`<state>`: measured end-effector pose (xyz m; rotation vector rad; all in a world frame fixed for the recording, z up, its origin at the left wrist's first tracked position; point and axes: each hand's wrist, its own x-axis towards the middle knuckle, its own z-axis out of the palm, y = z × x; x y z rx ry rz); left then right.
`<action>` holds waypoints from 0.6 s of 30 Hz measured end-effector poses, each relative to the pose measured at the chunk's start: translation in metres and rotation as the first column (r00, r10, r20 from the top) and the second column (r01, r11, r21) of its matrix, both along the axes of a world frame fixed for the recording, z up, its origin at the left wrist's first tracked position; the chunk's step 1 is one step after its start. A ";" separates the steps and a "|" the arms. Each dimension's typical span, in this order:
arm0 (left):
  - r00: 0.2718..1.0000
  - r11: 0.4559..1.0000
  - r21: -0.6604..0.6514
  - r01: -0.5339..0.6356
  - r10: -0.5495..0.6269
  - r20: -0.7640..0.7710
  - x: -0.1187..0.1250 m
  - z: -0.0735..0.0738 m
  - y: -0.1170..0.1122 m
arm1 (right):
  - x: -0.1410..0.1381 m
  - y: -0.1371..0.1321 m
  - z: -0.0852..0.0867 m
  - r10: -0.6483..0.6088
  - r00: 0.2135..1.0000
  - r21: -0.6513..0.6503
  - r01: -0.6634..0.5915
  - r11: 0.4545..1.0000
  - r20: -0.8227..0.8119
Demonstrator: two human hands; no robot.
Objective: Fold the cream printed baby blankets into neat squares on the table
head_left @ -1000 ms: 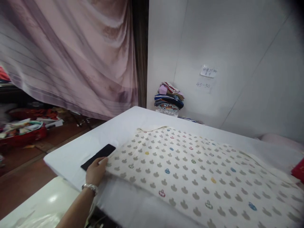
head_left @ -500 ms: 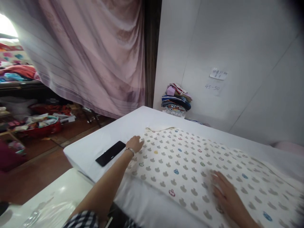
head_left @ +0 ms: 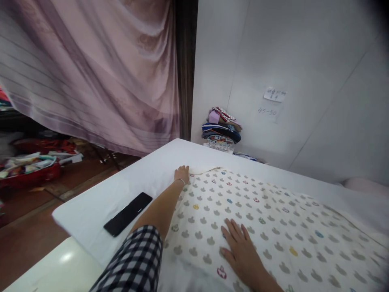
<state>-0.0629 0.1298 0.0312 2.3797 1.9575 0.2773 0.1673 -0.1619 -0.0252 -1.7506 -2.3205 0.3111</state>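
A cream motif-printed fabric sheet (head_left: 273, 207) lies at 4 o'clock in view, on a white table (head_left: 142, 174). The right hand (head_left: 240, 249) rests flat on it, fingers apart. At 11 o'clock from there, the left hand (head_left: 181, 174) reaches the sheet's far left corner; its grip I cannot tell. A black smartphone (head_left: 128, 214) lies at that hand's 8 o'clock.

Left hand (head_left: 181, 174) now at far left corner of patterned cloth (head_left: 273, 215); one second ago, at near left corner, partly covering phone (head_left: 128, 213). Right hand (head_left: 240, 253), out of view then, now on cloth, fingers apart. Checked sleeve (head_left: 133, 259) newly visible.
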 end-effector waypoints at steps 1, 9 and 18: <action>1.000 1.000 0.002 0.008 -0.008 0.000 0.001 -0.002 0.005 | 0.001 0.000 -0.001 0.003 1.000 0.009 -0.003 1.000 -0.011; 0.995 0.997 -0.015 0.081 -0.080 0.063 0.017 0.020 0.028 | 0.005 0.003 -0.005 0.044 0.990 0.025 -0.041 0.999 -0.131; 0.795 0.798 0.054 0.600 -0.602 0.079 0.072 0.074 -0.149 | 0.001 0.003 0.028 -0.382 0.073 -0.378 0.067 0.924 -0.921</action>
